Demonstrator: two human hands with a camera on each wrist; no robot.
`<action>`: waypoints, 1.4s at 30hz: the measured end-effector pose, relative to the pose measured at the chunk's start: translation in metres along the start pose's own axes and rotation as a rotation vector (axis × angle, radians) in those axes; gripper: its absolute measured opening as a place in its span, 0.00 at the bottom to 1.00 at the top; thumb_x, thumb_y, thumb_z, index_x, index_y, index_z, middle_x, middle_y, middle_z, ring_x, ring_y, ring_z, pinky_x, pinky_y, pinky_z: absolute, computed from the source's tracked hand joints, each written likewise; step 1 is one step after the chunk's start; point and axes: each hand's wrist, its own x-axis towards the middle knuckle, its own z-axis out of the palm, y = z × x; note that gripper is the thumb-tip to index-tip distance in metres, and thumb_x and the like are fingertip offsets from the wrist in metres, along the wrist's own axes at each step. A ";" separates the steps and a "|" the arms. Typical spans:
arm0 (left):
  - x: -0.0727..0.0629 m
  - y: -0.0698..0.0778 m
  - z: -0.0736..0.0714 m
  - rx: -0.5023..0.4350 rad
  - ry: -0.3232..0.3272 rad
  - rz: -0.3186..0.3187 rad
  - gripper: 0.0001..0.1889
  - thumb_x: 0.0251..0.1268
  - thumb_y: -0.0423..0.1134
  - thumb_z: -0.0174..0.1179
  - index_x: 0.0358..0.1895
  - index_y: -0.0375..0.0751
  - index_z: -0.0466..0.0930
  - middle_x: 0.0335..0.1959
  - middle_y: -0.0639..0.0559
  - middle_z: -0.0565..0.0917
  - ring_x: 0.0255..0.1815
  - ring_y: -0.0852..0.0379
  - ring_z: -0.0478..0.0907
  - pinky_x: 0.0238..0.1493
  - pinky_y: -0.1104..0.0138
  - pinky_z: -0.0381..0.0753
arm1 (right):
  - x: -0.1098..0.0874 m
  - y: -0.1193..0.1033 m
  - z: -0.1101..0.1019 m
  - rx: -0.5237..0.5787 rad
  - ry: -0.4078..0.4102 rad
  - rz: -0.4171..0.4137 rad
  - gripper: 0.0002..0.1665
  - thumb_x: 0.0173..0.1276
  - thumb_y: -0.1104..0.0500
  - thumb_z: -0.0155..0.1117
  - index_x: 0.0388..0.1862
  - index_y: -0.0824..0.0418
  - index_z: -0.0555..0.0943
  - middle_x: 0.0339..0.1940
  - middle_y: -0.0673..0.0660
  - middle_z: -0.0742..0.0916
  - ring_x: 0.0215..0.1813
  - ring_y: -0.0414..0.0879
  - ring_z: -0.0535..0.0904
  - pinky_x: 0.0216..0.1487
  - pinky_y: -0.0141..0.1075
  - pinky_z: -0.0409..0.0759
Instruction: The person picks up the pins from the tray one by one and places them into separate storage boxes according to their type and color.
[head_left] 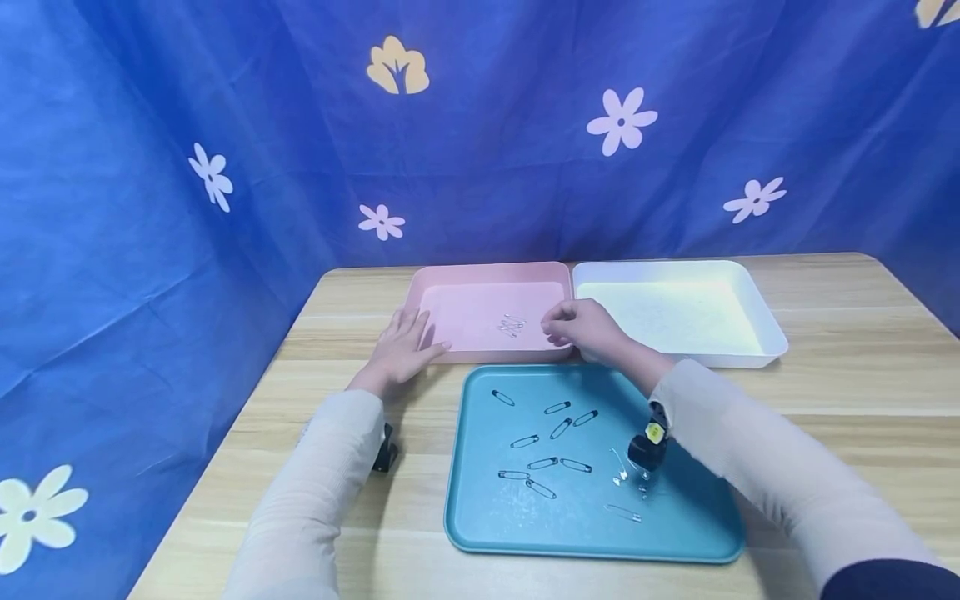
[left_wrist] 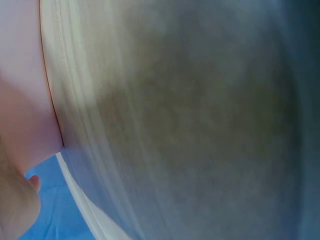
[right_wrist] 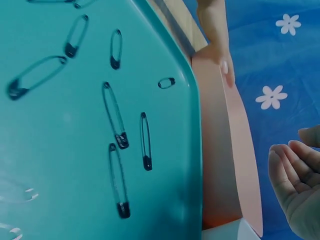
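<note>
My left hand [head_left: 400, 348] rests on the left rim of the pink tray [head_left: 487, 356], fingers spread and nearly straight. Over that tray's right end hovers my right hand [head_left: 581, 327], its fingers loosely bent. In the right wrist view a gap shows between thumb and fingers [right_wrist: 295, 160], and no object is visible there. A small cluster of silver safety pins [head_left: 512, 325] lies inside the pink tray, left of my right fingertips. Several black safety pins [head_left: 541, 489] are scattered over the blue-green tray [head_left: 600, 552], with silver safety pins [head_left: 624, 512] toward its right side.
A white tray [head_left: 765, 337] stands beside the pink one, at the back right of the wooden table [head_left: 847, 383]. Behind the table hangs a blue curtain [head_left: 495, 125] with flower prints. My right forearm crosses over the blue-green tray's right side.
</note>
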 end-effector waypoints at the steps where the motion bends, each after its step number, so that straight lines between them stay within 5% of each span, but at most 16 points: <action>1: 0.000 0.000 0.000 0.001 0.001 0.000 0.42 0.57 0.66 0.34 0.67 0.40 0.39 0.67 0.40 0.40 0.65 0.41 0.28 0.60 0.48 0.33 | -0.003 0.000 -0.002 -0.011 -0.004 0.002 0.11 0.59 0.61 0.57 0.38 0.67 0.77 0.35 0.60 0.81 0.36 0.52 0.77 0.36 0.41 0.77; 5: 0.000 -0.002 0.001 0.007 0.003 0.002 0.43 0.56 0.67 0.33 0.67 0.40 0.39 0.67 0.40 0.40 0.65 0.41 0.28 0.60 0.47 0.33 | -0.017 0.003 -0.009 -0.039 -0.025 -0.018 0.12 0.59 0.59 0.57 0.37 0.65 0.78 0.33 0.59 0.82 0.36 0.53 0.77 0.38 0.46 0.75; 13: 0.000 -0.003 0.003 0.011 0.009 0.009 0.41 0.58 0.64 0.36 0.67 0.38 0.39 0.67 0.38 0.40 0.65 0.40 0.28 0.60 0.47 0.34 | -0.041 0.013 -0.021 0.022 -0.081 -0.100 0.14 0.59 0.61 0.57 0.40 0.70 0.77 0.35 0.61 0.82 0.36 0.50 0.77 0.41 0.38 0.76; 24: 0.003 -0.005 0.006 0.003 0.011 0.002 0.41 0.59 0.62 0.37 0.67 0.37 0.41 0.67 0.39 0.41 0.65 0.40 0.29 0.60 0.46 0.34 | -0.070 0.030 -0.035 0.009 -0.137 -0.104 0.14 0.59 0.57 0.58 0.38 0.67 0.77 0.34 0.63 0.81 0.38 0.57 0.77 0.42 0.41 0.74; 42: 0.003 -0.002 0.002 0.004 0.004 0.011 0.43 0.57 0.67 0.34 0.67 0.38 0.40 0.67 0.39 0.40 0.65 0.42 0.27 0.60 0.47 0.34 | -0.104 0.063 -0.049 -0.005 -0.185 -0.064 0.17 0.58 0.59 0.58 0.38 0.73 0.76 0.30 0.58 0.81 0.32 0.48 0.76 0.36 0.39 0.75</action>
